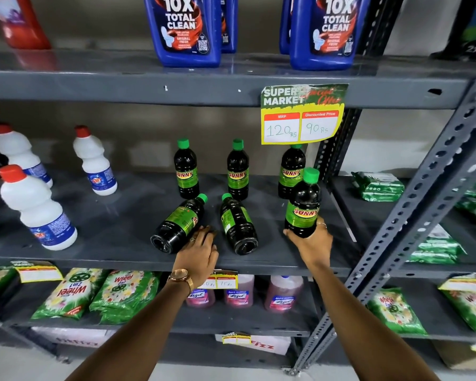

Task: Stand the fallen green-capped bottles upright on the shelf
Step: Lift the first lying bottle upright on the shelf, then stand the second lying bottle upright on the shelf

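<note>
On the middle grey shelf, three green-capped bottles stand upright in a back row: one at left, one in the middle, and one at right partly behind a hanging price tag. In front of them two more lie on their sides, caps pointing back: the left fallen bottle and the centre fallen bottle. The left hand, a watch on its wrist, rests against the left fallen bottle near its base, fingers curled loosely; whether they actually grip it is hard to tell. The right hand has its fingers wrapped around the bottom of a sixth bottle, which is upright, near the shelf's front right, just in front of the back-right one. White bottles with red caps stand further left on the same shelf.
</note>
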The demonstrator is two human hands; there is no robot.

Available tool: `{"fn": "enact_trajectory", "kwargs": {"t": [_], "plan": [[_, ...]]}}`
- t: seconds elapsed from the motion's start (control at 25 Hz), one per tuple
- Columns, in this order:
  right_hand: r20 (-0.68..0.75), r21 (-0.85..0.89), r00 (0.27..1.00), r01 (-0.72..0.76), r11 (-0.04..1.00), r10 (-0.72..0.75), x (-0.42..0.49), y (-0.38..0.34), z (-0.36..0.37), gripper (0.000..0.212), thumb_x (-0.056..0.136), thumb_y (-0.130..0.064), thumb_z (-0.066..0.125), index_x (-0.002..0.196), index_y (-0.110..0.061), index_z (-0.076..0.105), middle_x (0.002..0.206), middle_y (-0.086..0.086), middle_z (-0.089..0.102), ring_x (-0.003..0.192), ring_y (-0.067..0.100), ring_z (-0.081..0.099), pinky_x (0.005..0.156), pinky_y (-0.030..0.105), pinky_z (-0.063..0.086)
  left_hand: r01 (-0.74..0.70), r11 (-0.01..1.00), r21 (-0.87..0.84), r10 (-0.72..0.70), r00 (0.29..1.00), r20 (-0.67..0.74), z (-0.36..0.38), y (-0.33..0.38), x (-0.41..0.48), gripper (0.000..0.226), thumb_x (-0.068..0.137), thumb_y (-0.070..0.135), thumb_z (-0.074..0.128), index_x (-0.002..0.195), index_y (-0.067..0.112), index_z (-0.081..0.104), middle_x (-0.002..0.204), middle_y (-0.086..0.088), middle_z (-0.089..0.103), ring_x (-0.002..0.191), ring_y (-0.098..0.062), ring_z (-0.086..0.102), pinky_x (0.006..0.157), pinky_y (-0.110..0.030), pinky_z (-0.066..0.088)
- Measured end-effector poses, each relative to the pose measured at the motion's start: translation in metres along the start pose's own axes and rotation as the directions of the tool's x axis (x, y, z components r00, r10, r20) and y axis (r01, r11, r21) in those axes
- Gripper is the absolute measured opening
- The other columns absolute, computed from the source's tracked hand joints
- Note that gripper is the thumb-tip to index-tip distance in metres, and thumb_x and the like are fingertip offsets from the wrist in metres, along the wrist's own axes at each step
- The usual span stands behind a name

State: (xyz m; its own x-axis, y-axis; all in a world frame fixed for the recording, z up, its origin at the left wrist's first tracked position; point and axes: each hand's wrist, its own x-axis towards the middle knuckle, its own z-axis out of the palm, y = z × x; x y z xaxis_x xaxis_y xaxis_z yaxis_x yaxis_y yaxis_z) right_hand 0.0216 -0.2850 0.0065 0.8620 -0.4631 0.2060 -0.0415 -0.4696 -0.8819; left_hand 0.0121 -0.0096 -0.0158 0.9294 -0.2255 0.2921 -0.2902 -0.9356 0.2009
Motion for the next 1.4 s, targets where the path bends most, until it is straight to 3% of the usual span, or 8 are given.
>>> {"fn": "enact_trajectory", "kwargs": {"t": [0.2, 0.6, 0.8, 0.92, 1.08, 1.16, 1.28, 1.4], "plan": [[-0.077, -0.016, 0.997, 0.026, 1.000, -0.028, -0.040, 0.013, -0.019, 0.059, 0.061, -0.027, 0.088, 0.109, -0.008, 0.059, 0.098, 0.010, 0.070, 0.085, 0.020, 0.062, 0.077, 0.030, 0.048, 0.006, 1.000, 0.010, -0.007, 1.000, 0.020, 0.000, 0.000, 0.001, 0.052, 0.087, 0.034, 0.023, 0.123, 0.009, 0.051, 0.130, -0.012, 0.055, 0.120, -0.028, 0.051, 0.094, -0.041, 0.050], [-0.073, 0.031, 0.997, 0.029, 0.999, -0.027, -0.052, 0.023, -0.026, 0.068, 0.063, -0.028, 0.087, 0.121, -0.013, 0.056, 0.107, 0.008, 0.070, 0.100, 0.024, 0.066, 0.084, 0.028, 0.048, 0.026, 1.000, 0.014, -0.027, 0.999, 0.038, 0.001, 0.001, 0.001, 0.053, 0.086, 0.035, 0.022, 0.123, 0.009, 0.049, 0.131, -0.014, 0.054, 0.118, -0.032, 0.052, 0.090, -0.042, 0.050], [-0.087, 0.136, 0.993, -0.064, 0.989, 0.076, -0.079, 0.024, -0.024, 0.114, 0.060, -0.040, 0.088, 0.150, -0.018, 0.021, 0.148, 0.009, 0.040, 0.135, 0.020, 0.040, 0.112, 0.041, 0.036, 0.075, 0.991, -0.108, -0.064, 0.992, 0.106, -0.011, 0.008, 0.000, 0.046, 0.092, 0.030, 0.036, 0.133, 0.011, 0.042, 0.144, -0.015, 0.042, 0.132, -0.032, 0.040, 0.098, -0.044, 0.044], [-0.123, 0.012, 0.987, 0.102, 0.995, -0.100, -0.129, 0.017, -0.017, 0.082, 0.069, -0.054, 0.076, 0.136, -0.021, 0.042, 0.127, -0.004, 0.046, 0.120, 0.007, 0.038, 0.101, 0.050, 0.042, -0.075, 0.985, -0.152, 0.082, 0.996, 0.036, -0.041, 0.004, -0.009, 0.047, 0.087, 0.036, 0.039, 0.129, 0.016, 0.048, 0.136, -0.009, 0.050, 0.124, -0.027, 0.048, 0.091, -0.041, 0.048], [0.167, -0.073, 0.952, 0.273, 0.959, -0.258, -0.133, -0.041, 0.011, 0.061, 0.081, -0.058, 0.062, 0.127, -0.019, 0.052, 0.115, -0.007, 0.048, 0.105, 0.006, 0.038, 0.095, 0.042, 0.042, -0.089, 0.968, -0.236, 0.048, 0.983, -0.178, -0.083, -0.033, -0.003, 0.037, 0.085, 0.028, 0.048, 0.119, 0.017, 0.056, 0.126, -0.006, 0.058, 0.118, -0.024, 0.052, 0.094, -0.036, 0.043], [0.206, -0.167, 0.961, 0.221, 0.961, -0.185, -0.105, -0.079, 0.035, 0.074, 0.079, -0.064, 0.059, 0.133, -0.015, 0.047, 0.125, 0.005, 0.051, 0.113, 0.022, 0.043, 0.099, 0.042, 0.035, 0.041, 0.954, -0.297, -0.110, 0.969, -0.219, -0.093, -0.069, 0.005, 0.031, 0.087, 0.016, 0.055, 0.118, 0.014, 0.056, 0.122, -0.012, 0.059, 0.117, -0.030, 0.051, 0.096, -0.038, 0.041], [0.380, -0.403, 0.917, 0.044, 0.914, 0.124, -0.046, -0.110, 0.076, 0.092, 0.068, -0.067, 0.067, 0.136, -0.008, 0.044, 0.140, 0.016, 0.045, 0.130, 0.036, 0.041, 0.105, 0.046, 0.035, 0.293, 0.889, -0.351, -0.347, 0.932, -0.101, -0.088, -0.128, 0.012, 0.030, 0.088, 0.009, 0.056, 0.118, 0.009, 0.053, 0.114, -0.022, 0.061, 0.104, -0.042, 0.055, 0.090, -0.045, 0.044], [0.459, -0.460, 0.825, -0.097, 0.883, 0.330, -0.006, -0.120, 0.095, 0.083, 0.059, -0.060, 0.078, 0.118, -0.006, 0.055, 0.129, 0.016, 0.055, 0.119, 0.033, 0.053, 0.096, 0.039, 0.048, 0.362, 0.889, -0.281, -0.340, 0.932, 0.128, -0.071, -0.165, 0.013, 0.038, 0.086, 0.009, 0.057, 0.123, 0.006, 0.050, 0.123, -0.024, 0.058, 0.113, -0.042, 0.053, 0.095, -0.044, 0.041]]}}
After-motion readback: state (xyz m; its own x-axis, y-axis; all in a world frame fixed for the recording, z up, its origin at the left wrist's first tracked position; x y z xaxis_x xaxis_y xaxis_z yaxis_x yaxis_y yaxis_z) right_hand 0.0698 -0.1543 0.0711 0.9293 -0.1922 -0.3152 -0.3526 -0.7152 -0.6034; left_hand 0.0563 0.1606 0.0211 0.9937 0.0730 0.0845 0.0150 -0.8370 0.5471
